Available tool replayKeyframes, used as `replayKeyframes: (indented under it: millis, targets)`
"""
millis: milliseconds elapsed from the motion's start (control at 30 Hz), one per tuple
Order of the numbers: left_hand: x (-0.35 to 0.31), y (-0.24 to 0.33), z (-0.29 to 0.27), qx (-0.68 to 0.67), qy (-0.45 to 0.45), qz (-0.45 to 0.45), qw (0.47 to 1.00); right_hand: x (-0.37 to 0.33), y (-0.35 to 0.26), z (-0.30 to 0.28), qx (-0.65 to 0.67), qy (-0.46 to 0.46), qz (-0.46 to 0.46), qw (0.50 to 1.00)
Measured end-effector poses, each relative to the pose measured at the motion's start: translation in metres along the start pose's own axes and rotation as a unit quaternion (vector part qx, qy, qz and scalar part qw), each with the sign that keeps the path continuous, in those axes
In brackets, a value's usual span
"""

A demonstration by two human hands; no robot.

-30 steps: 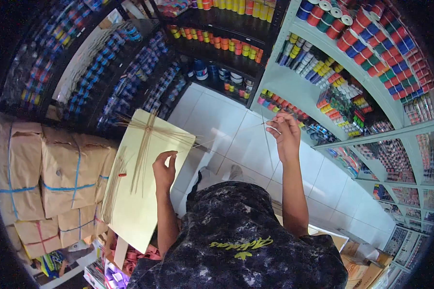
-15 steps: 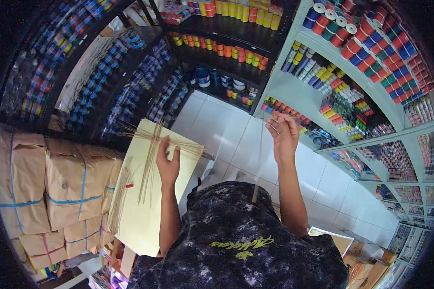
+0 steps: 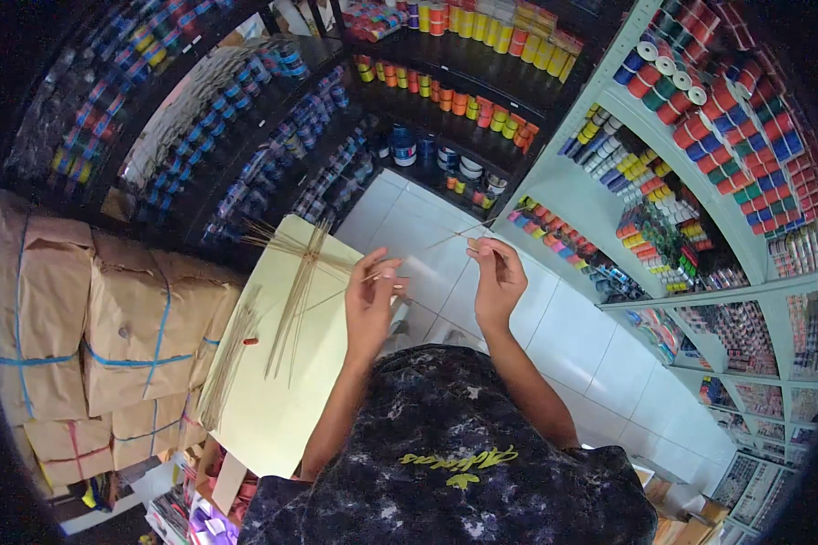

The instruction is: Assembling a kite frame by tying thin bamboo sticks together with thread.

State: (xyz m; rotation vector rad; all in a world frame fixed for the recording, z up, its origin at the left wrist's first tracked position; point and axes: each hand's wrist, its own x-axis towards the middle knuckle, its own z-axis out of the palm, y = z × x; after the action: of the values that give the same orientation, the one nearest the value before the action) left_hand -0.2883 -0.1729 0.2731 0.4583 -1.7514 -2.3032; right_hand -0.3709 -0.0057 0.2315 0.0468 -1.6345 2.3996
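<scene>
My left hand (image 3: 371,304) is raised just off the right edge of a pale yellow board, its fingers closed around a thin brown stick. Opposite it, over the floor, my right hand (image 3: 499,289) pinches another thin stick (image 3: 445,240) between thumb and fingertips. The stick slants across the gap between my hands. On the yellow board (image 3: 259,422), several long thin brown sticks (image 3: 298,300) lie crossed in a loose bundle. A second row of fine sticks (image 3: 227,368) lies along the board's left edge, with a small red piece (image 3: 250,341) beside it.
Brown paper parcels (image 3: 123,318) tied with blue string are stacked at the left. Dark shelves (image 3: 463,68) packed with colourful spools stand ahead, a pale green shelf unit (image 3: 600,209) at the right. White floor tiles (image 3: 554,313) lie below my hands. Cardboard (image 3: 677,509) sits at the lower right.
My left hand has moved right from over the bundle and now grips a stick. My right hand has come lower and left, closer to it. The view has shifted slightly.
</scene>
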Motion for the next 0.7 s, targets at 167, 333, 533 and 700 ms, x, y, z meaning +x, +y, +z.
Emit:
replayKeyframes:
  millis: [167,333,533,700]
  targets:
    - [0.003,0.013,-0.021,0.070,0.015,0.033,0.997,0.006,-0.009,0.000,-0.176,-0.017,-0.096,0.979]
    - [0.001,0.012,-0.026,0.071,-0.064,0.045,0.994,0.005,-0.019,0.001,-0.216,-0.041,-0.154,0.963]
    - [-0.002,0.028,0.005,-0.113,0.045,-0.069,0.990,-0.009,-0.026,-0.002,-0.284,-0.094,-0.227,0.927]
    - [0.005,0.018,-0.008,-0.170,0.100,-0.041,0.979,-0.018,-0.024,-0.007,-0.298,-0.133,-0.256,0.910]
